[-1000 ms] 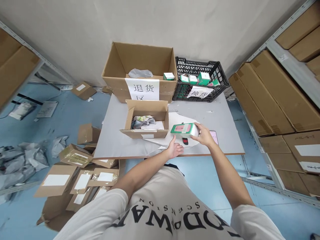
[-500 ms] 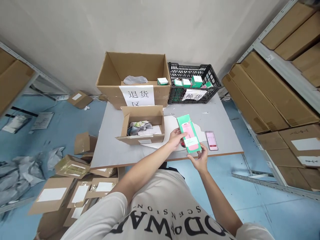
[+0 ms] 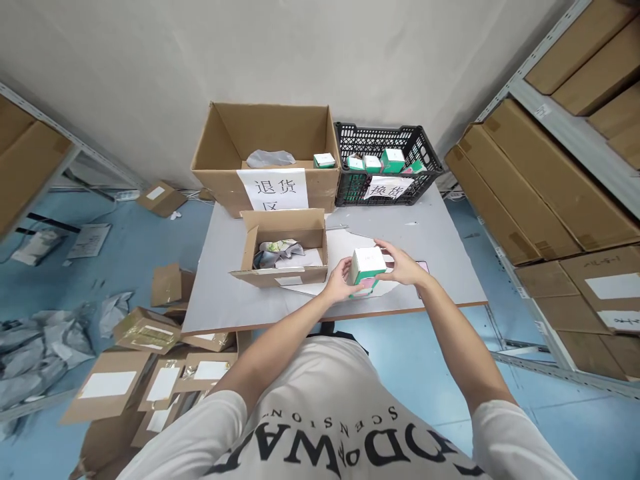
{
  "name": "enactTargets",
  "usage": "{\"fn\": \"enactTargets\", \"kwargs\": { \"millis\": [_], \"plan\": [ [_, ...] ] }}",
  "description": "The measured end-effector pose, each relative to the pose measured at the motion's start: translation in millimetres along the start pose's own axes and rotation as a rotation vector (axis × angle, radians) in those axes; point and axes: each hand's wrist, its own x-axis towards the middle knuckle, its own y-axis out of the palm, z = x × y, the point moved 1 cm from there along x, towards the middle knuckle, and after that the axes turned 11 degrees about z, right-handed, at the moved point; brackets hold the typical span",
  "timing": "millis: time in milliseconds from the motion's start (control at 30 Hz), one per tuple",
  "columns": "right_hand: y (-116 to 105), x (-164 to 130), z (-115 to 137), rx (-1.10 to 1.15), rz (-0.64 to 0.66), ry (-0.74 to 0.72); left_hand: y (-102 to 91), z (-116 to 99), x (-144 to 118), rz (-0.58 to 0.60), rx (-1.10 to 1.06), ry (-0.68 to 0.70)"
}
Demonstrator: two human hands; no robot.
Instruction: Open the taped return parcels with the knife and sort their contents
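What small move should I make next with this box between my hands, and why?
Perhaps tilt the green-and-white box toward showing its front: its white end faces up, little pink shows below, and your left hand and right hand flank it.

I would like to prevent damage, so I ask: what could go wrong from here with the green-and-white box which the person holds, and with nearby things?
The green-and-white box is held between the left grip and the right grip, near the front edge of the table; if it slips, it might drop to the floor. What looks like a phone is partly hidden by the right arm, which could nudge it.
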Motion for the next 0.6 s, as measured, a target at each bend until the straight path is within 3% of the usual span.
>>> {"fn": "enactTargets", "kwargs": {
  "millis": [233, 433, 600],
  "plan": [
    [39, 4, -37, -0.051, -0.094, -0.024, -4.9, 16, -8, -0.026, 0.281, -0.032],
    [69, 10, -67, -0.007, -0.117, -0.031, -3.2, 32, -12, -0.011, 0.166, -0.084],
    [78, 12, -82, -0.012, -0.088, -0.018, -12.4, 37, -14, -0.023, 0.121, -0.136]
  ]
}}
